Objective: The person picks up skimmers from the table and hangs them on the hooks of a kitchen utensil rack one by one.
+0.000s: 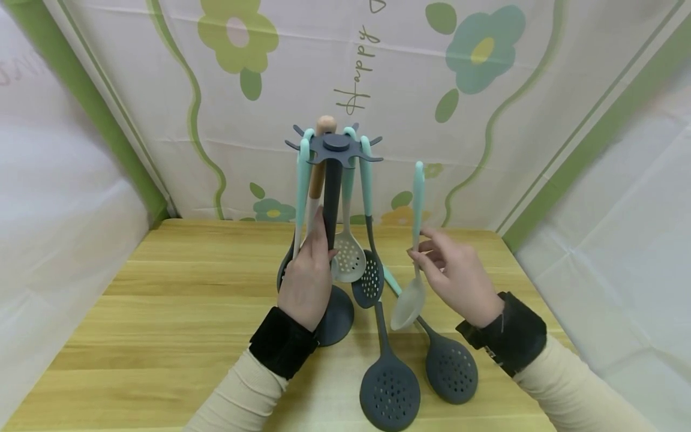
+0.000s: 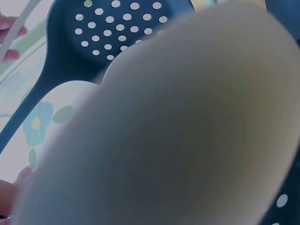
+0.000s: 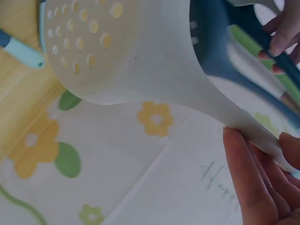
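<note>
A dark grey utensil rack (image 1: 336, 144) stands upright on the table, mint-handled utensils hanging round it. My left hand (image 1: 306, 276) grips its post among them. My right hand (image 1: 456, 276), to the right of the rack, pinches the neck of a white slotted spoon (image 1: 408, 305) with a mint handle, held upright with its head down. Its holes show in the right wrist view, where the slotted head (image 3: 89, 42) fills the top. On the rack hang a white slotted spoon (image 1: 349, 258) and a dark one (image 1: 369, 288). A blurred pale utensil covers much of the left wrist view.
Two dark slotted turners (image 1: 390, 393) (image 1: 452, 369) lie on the wooden table (image 1: 178, 312) in front of the rack. The rack's round base (image 1: 337, 318) is partly behind my left hand. A flower-printed cloth (image 1: 405, 90) hangs behind the table.
</note>
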{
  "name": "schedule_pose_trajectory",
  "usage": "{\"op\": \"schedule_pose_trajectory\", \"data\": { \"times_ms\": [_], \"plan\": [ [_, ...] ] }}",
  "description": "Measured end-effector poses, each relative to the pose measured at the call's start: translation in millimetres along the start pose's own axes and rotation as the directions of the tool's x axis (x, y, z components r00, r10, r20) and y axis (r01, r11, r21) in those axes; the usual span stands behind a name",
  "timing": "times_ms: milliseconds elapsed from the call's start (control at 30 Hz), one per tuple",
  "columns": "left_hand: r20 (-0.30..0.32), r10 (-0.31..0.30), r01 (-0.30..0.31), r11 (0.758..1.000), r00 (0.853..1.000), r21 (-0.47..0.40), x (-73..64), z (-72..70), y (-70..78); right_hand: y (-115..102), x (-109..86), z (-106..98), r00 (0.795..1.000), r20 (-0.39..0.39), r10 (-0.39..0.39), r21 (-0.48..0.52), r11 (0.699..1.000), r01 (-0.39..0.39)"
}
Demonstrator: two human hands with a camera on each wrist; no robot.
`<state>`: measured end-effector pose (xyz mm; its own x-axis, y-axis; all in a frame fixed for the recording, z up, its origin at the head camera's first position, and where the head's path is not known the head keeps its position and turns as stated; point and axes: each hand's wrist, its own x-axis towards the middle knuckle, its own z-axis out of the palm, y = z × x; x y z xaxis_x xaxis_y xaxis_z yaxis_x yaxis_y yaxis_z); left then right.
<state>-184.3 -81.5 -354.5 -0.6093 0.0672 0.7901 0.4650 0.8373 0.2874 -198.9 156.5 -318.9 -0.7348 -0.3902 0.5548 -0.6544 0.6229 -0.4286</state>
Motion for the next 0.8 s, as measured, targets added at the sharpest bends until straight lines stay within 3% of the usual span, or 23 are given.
{"op": "schedule_pose_trajectory", "data": {
  "times_ms": [300,800],
  "plan": [
    [0.003,0.0,0.0,1.0,1.0,-0.004,-0.1,-0.5,-0.5,-22,0.8,-1,0.999,0.036,-0.001,0.03,1.0,-0.001],
    [-0.005,0.022,-0.021,0.999,1.0,0.026,-0.8,1.3,-0.5,-38,4.1,-1,0.997,0.007,-0.082,0.05,0.995,0.082]
  ]
}}
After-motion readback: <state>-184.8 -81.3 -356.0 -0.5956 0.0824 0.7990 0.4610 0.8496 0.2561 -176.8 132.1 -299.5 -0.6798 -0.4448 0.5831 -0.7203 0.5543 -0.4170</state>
